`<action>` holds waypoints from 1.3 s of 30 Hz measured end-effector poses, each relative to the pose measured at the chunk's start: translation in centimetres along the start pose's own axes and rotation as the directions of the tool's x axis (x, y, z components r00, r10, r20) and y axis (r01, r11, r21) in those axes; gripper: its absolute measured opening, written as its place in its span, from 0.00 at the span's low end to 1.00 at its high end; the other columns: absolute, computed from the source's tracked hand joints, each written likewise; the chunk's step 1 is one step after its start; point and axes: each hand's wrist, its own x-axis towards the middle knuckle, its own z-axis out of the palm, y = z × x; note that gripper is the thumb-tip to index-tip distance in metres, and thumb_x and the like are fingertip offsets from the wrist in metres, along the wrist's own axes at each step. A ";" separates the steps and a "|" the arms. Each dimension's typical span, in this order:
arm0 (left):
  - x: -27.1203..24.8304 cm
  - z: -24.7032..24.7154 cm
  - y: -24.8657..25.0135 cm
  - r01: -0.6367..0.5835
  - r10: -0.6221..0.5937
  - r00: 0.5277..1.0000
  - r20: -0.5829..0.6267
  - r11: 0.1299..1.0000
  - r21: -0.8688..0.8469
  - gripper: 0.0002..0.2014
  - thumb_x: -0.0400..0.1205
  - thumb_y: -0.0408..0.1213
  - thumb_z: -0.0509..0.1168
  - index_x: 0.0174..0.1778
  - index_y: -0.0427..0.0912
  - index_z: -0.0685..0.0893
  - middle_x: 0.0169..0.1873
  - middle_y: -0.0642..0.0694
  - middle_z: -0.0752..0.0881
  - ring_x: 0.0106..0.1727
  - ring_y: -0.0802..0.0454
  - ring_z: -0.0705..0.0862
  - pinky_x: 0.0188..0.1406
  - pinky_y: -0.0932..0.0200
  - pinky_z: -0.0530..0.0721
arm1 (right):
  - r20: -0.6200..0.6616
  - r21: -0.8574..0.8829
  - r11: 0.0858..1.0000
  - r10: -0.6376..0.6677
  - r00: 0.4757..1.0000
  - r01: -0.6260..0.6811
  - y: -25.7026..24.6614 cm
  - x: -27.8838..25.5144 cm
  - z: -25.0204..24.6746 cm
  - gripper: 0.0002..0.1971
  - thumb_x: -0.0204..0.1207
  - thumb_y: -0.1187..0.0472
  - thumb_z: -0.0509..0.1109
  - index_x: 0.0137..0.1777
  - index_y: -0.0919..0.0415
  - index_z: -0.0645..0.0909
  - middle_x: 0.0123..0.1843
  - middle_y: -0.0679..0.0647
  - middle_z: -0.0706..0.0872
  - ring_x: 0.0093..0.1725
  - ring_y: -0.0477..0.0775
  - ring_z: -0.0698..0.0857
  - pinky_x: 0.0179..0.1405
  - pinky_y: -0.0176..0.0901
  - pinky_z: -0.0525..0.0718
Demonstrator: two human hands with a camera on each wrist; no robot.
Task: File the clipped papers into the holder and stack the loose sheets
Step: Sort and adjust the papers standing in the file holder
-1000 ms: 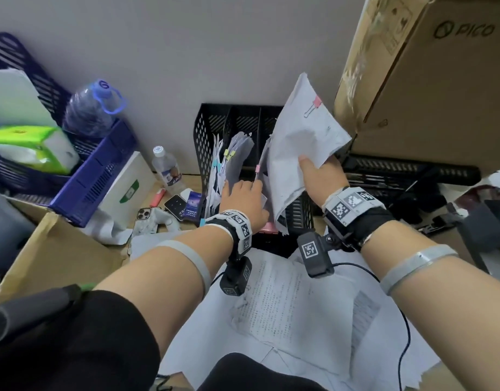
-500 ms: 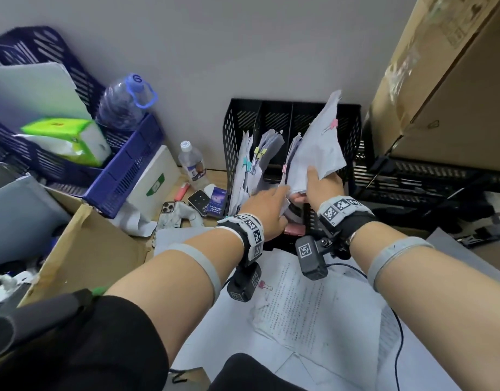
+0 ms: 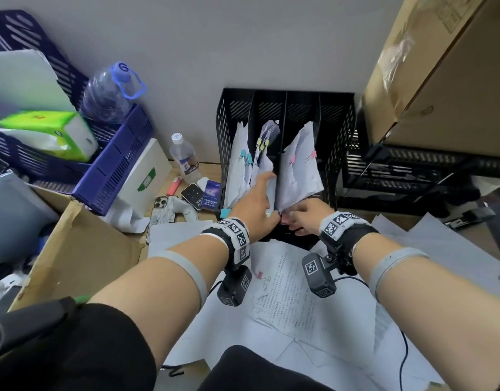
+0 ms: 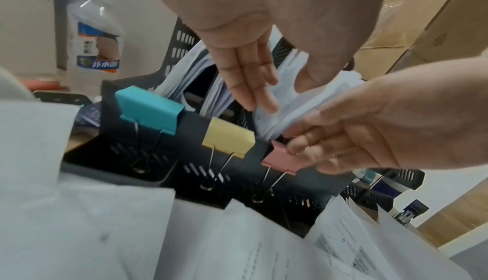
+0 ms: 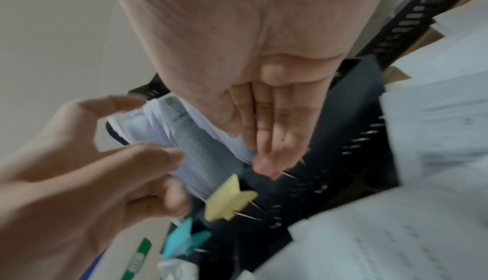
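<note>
So right now a pink-clipped bundle of white printed papers [image 3: 298,167] is standing in the third slot of the black perforated plastic file holder [image 3: 337,136], leaning a bit to the right, bottom edge down near the front lip. The right hand [image 3: 306,217] sits at that bottom corner with straight fingers together, touching the paper edge and the pink binder clip on the holder's front lip [image 4: 283,160]; nothing is curled round anything, so I'd call it a flat, open push. The left hand [image 3: 257,203] is also loose and spread, fingers straight and resting against the yellow-clipped bundle in the second slot [image 3: 264,153], holding it back from the divider.

My take on finishing this step well: keep the left hand fencing off the neighbouring stack so no sheets cross the divider, and nudge the pink bundle's bottom edge back and down with the right until it sits flat on the slot floor. Push low, not at the top, or the pages will just buckle. Watch the front lip clips too, easy to knock off.

Still plenty left: loose white printed sheets [image 3: 294,300] are spread on the surface in front, one with a small pink clip [image 3: 261,276], not stacked yet.
</note>
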 end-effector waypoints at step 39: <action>-9.7 4.3 -7.8 0.653 -0.510 0.744 0.431 0.693 -0.307 0.05 0.82 0.40 0.70 0.49 0.46 0.90 0.46 0.44 0.94 0.48 0.44 0.93 0.49 0.45 0.93 | -0.245 -0.272 0.958 0.026 0.969 -0.094 11.9 -5.8 2.4 0.15 0.79 0.65 0.60 0.59 0.58 0.85 0.60 0.56 0.87 0.56 0.60 0.84 0.50 0.40 0.76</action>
